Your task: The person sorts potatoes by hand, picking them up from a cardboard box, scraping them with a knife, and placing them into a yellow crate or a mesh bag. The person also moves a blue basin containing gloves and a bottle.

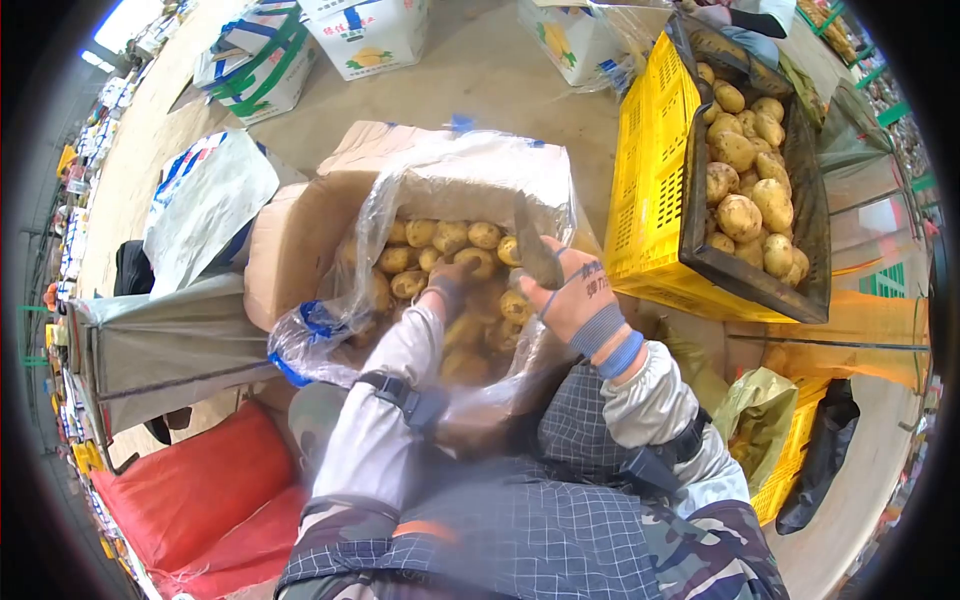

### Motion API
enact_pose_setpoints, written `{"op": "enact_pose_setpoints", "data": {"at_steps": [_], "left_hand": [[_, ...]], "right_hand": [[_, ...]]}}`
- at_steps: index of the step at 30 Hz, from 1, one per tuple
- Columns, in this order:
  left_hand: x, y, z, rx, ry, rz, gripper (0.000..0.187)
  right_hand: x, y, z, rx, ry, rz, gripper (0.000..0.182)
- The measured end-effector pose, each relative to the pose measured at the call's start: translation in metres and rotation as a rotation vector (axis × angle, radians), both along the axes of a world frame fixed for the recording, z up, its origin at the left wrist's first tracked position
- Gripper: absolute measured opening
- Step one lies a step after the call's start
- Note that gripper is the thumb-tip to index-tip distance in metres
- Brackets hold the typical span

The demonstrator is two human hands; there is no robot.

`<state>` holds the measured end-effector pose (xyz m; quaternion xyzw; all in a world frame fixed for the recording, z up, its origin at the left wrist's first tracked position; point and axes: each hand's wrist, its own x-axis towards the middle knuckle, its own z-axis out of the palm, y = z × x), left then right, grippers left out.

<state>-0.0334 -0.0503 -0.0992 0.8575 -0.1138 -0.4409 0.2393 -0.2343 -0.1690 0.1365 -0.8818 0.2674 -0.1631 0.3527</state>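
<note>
Left fingers: I see my left hand pointing down among the potatoes; blur hides whether the fingertips pinch one or merely touch.
Right fingers: closed, thumb opposite, around a dark long item that stands up from the grip of my right hand; I can't tell what it is.
Potatoes: under and around my left fingertips, inside the carton; more lie in the yellow crate, beyond my right fingers.
Potato handling: I'd judge them firm, moderately light singly, easily bruised, perhaps slippery with soil; best cupped around the widest part.
Plastic liner: beside both hands, thin, limp, likely to snag; best taken at its folded edge.
</note>
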Motion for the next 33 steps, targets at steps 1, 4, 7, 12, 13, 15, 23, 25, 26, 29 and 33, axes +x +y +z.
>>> {"op": "enact_pose_setpoints", "data": {"at_steps": [1,4,7,12,13,15,23,25,26,29,33], "left_hand": [[-0.004,-0.002,-0.021,-0.114,0.054,0.144,0.072],[-0.016,0.002,-0.034,-0.013,-0.26,-0.365,0.07],[-0.005,0.003,-0.063,-0.275,0.08,-0.066,0.061],[-0.023,0.016,0.076,-0.725,0.617,0.302,0.053],[-0.024,0.026,0.112,-0.771,0.508,0.134,0.049],[-0.028,0.046,0.174,-0.889,0.45,0.026,0.044],[-0.052,0.112,0.244,-0.964,0.185,0.165,0.049],[-0.059,0.123,0.244,-0.996,0.284,0.289,0.053],[-0.064,0.125,0.241,-1.035,0.375,0.379,0.057],[-0.066,0.136,0.222,-1.118,0.666,0.626,0.061],[-0.063,0.142,0.199,-1.032,0.138,0.331,0.058]], "right_hand": [[0.004,-0.007,0.007,0.227,0.127,0.055,0.059],[0.004,-0.004,0.029,0.239,0.114,0.058,0.06],[0.004,-0.001,0.022,0.127,0.062,0.02,0.057],[-0.002,-0.011,0.006,0.089,0.071,-0.063,0.056],[-0.003,-0.012,0.005,0.087,0.092,-0.066,0.055],[-0.001,-0.011,0.022,0.06,0.207,0.038,0.056],[0.009,0.038,0.033,-0.298,0.475,0.386,0.045],[0.014,0.046,0.031,-0.33,0.586,0.313,0.041],[0.017,0.041,0.031,-0.274,0.64,0.313,0.04],[0.013,0.036,0.035,-0.163,0.68,0.308,0.041],[0.011,0.056,0.028,-0.373,0.257,0.382,0.014]]}}
